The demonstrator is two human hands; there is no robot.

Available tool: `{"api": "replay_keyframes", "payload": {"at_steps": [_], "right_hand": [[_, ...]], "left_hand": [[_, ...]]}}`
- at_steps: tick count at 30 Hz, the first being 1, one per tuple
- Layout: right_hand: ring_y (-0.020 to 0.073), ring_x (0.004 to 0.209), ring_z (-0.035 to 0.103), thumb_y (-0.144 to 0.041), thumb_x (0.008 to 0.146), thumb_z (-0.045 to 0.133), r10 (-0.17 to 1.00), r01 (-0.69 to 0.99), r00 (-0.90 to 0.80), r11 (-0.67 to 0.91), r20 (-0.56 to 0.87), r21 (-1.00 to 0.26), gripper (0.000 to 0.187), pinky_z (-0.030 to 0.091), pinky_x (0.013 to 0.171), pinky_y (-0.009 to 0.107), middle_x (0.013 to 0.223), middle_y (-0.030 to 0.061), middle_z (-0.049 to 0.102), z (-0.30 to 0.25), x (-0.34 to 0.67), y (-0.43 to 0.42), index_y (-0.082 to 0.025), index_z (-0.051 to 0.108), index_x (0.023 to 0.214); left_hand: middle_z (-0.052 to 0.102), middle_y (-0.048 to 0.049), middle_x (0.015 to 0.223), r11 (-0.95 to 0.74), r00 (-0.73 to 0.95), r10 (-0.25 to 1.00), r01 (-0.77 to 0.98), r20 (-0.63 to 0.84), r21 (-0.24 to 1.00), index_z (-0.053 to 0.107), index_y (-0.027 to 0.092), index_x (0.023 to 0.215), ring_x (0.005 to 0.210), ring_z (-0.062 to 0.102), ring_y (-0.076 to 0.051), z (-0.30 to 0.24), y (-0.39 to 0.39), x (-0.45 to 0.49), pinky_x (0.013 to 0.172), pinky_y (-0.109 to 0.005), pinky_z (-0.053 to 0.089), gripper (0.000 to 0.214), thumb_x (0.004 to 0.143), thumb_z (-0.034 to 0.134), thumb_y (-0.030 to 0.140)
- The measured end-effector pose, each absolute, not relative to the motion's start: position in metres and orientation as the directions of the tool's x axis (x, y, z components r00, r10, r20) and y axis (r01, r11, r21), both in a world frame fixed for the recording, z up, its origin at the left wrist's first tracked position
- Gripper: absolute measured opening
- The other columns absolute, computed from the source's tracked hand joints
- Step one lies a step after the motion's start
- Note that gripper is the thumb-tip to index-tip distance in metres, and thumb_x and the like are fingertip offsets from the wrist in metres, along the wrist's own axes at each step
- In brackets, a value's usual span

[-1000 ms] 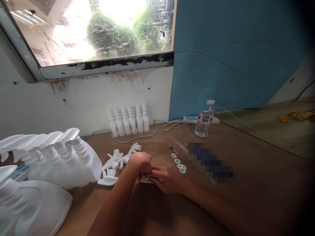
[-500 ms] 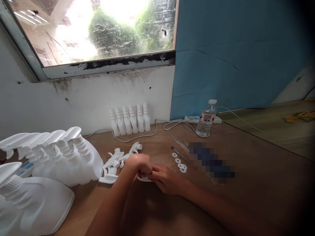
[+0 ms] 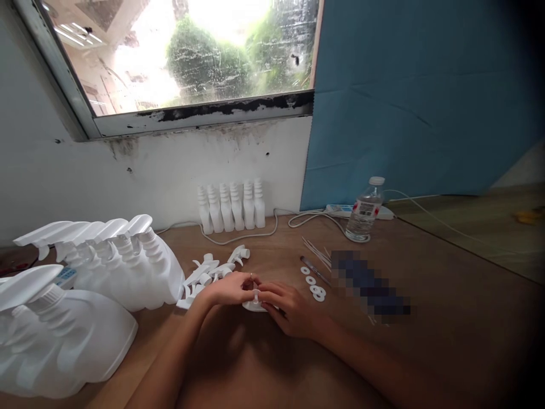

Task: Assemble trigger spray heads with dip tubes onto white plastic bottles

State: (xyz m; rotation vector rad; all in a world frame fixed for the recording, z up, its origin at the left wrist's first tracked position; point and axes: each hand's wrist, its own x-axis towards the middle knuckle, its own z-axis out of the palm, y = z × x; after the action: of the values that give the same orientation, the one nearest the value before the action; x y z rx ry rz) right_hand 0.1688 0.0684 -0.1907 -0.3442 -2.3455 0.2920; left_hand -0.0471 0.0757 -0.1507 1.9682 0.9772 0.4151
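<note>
Both hands meet over the table around a white trigger sprayer head (image 3: 254,307), mostly covered by fingers, with a small translucent piece showing on top. My left hand (image 3: 230,288) has its thumb and fingers closed about it from the left. From the other side, the fingers of my right hand (image 3: 292,308) pinch at the same part. Just beyond my left hand lie several loose trigger sprayer heads (image 3: 208,271). Right of my right hand are several flat white ring washers (image 3: 310,280), partly overlapping.
White spray bottles with sprayer heads (image 3: 145,272) crowd the left side. Small white bottles (image 3: 234,210) stand in a row by the wall. A water bottle (image 3: 365,213), a cable (image 3: 272,224), thin white tubes (image 3: 317,250), a slim pen-like tool (image 3: 313,268) and a blurred dark patch (image 3: 370,284) lie rightward.
My left hand has opened out from a bent, curled grip to a flatter one, uncovering more of the sprayer head. The view has shifted slightly left.
</note>
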Motion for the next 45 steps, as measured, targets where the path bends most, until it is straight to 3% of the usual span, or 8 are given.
{"api": "replay_keyframes", "payload": {"at_steps": [5,10,13,17,21,37,41,45], "right_hand": [[0.0209,0.103,0.057,-0.010,0.090,0.046,0.318,0.176,-0.675,0.945,0.666,-0.274,0.025,0.049,0.088,0.036,0.112,0.0116,0.060,-0.186,0.170,0.066,-0.020,0.056,0.111],[0.0233,0.109,0.053,-0.015,0.091,0.046,0.378,0.259,-0.577,0.925,0.724,-0.277,0.032,0.046,0.091,0.039,0.119,0.0140,0.056,-0.190,0.186,0.073,-0.017,0.050,0.123],[0.0236,0.098,0.056,-0.014,0.091,0.044,0.460,0.439,-0.522,0.867,0.719,-0.236,0.023,0.043,0.088,0.041,0.107,0.0118,0.062,-0.190,0.214,0.090,-0.017,0.056,0.110],[0.0244,0.088,0.056,-0.012,0.087,0.044,0.655,0.777,-0.414,0.616,0.632,-0.129,0.020,0.037,0.081,0.039,0.087,0.0094,0.066,-0.181,0.260,0.117,-0.016,0.064,0.088],[0.0285,0.096,0.055,-0.015,0.085,0.048,0.868,0.969,-0.208,0.246,0.451,-0.028,0.019,0.034,0.082,0.040,0.092,0.0123,0.067,-0.173,0.286,0.129,-0.015,0.067,0.081],[0.0321,0.086,0.068,-0.012,0.081,0.050,0.955,0.980,-0.196,0.199,0.223,0.009,0.024,0.041,0.081,0.043,0.081,0.0159,0.073,-0.179,0.273,0.119,-0.015,0.070,0.068],[0.0314,0.079,0.070,-0.015,0.079,0.054,0.965,0.986,-0.149,0.162,0.216,-0.046,0.022,0.042,0.078,0.040,0.075,0.0152,0.074,-0.175,0.272,0.119,-0.016,0.069,0.063],[0.0282,0.076,0.071,-0.021,0.084,0.052,0.961,0.978,-0.067,0.117,0.267,-0.175,0.019,0.043,0.066,0.033,0.078,0.0130,0.074,-0.170,0.270,0.119,-0.017,0.069,0.078]], "left_hand": [[0.053,-0.0073,0.104,-0.262,0.615,0.775,0.098,0.148,0.960,0.056,0.012,0.111,0.096,0.049,-0.027,-0.178,0.061,-0.052,0.082,-0.029,0.039,0.039,0.091,0.062,0.045],[0.054,-0.0047,0.093,-0.405,0.525,0.814,0.209,0.248,0.890,0.063,0.014,0.100,0.085,0.050,-0.025,-0.184,0.052,-0.040,0.075,-0.029,0.038,0.035,0.090,0.068,0.048],[0.057,-0.0053,0.095,-0.409,0.483,0.837,0.241,0.257,0.880,0.065,0.014,0.102,0.086,0.052,-0.026,-0.187,0.052,-0.034,0.075,-0.029,0.039,0.036,0.088,0.069,0.048],[0.059,-0.0025,0.099,-0.394,0.451,0.859,0.280,0.242,0.876,0.065,0.017,0.105,0.087,0.054,-0.024,-0.194,0.052,-0.033,0.074,-0.027,0.040,0.032,0.085,0.073,0.042],[0.058,-0.0004,0.106,-0.433,0.480,0.838,0.293,0.260,0.852,0.063,0.020,0.108,0.095,0.054,-0.023,-0.194,0.050,-0.032,0.082,-0.025,0.039,0.027,0.088,0.070,0.037],[0.057,-0.0018,0.100,-0.517,0.488,0.820,0.404,0.300,0.755,0.061,0.019,0.108,0.089,0.053,-0.024,-0.191,0.041,-0.028,0.079,-0.027,0.038,0.024,0.095,0.061,0.039],[0.056,-0.0004,0.101,-0.535,0.500,0.809,0.413,0.308,0.737,0.060,0.021,0.108,0.092,0.053,-0.023,-0.189,0.037,-0.024,0.081,-0.027,0.036,0.020,0.096,0.061,0.037],[0.056,0.0006,0.101,-0.556,0.517,0.797,0.427,0.312,0.713,0.060,0.022,0.108,0.092,0.052,-0.022,-0.187,0.035,-0.022,0.082,-0.027,0.035,0.018,0.096,0.060,0.035]]}}
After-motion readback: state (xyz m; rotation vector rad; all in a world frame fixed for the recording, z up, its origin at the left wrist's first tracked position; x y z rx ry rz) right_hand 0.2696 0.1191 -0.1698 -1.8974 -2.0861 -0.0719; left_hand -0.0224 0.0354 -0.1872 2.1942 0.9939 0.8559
